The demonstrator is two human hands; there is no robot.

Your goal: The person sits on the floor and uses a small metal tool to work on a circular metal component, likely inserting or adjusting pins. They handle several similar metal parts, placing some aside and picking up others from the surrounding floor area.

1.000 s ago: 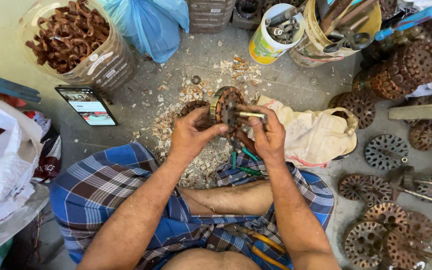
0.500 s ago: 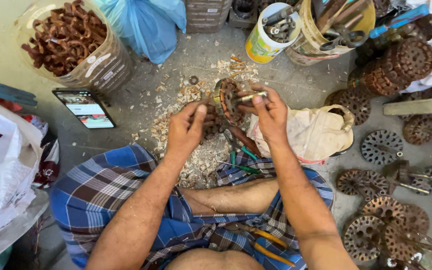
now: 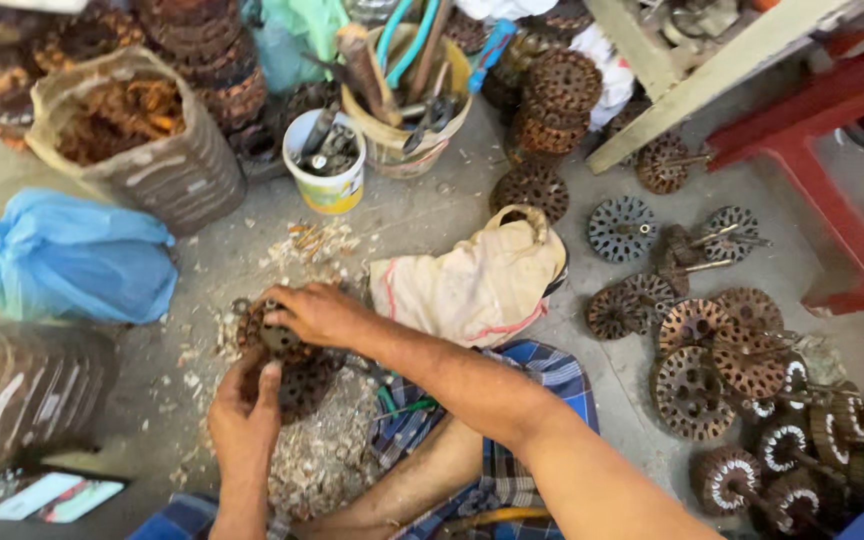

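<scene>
I sit on a concrete floor with a rusty round perforated metal disc held over a heap of pale shavings. My left hand grips the disc's near edge from below, fingers pointing up. Reaching across from the right, my right hand is clamped over the disc's top. A green-handled tool lies just right of the disc on my blue checked cloth.
A cream cloth bag lies right of my hands. Several rusty discs cover the floor at right, beside a red stool. Behind stand a sack of copper scraps, a blue plastic bag, two tool buckets and a phone.
The view has swung and tilted, so my hands and the disc now sit lower left. My right hand has moved onto the disc's top; my left has dropped below it.
</scene>
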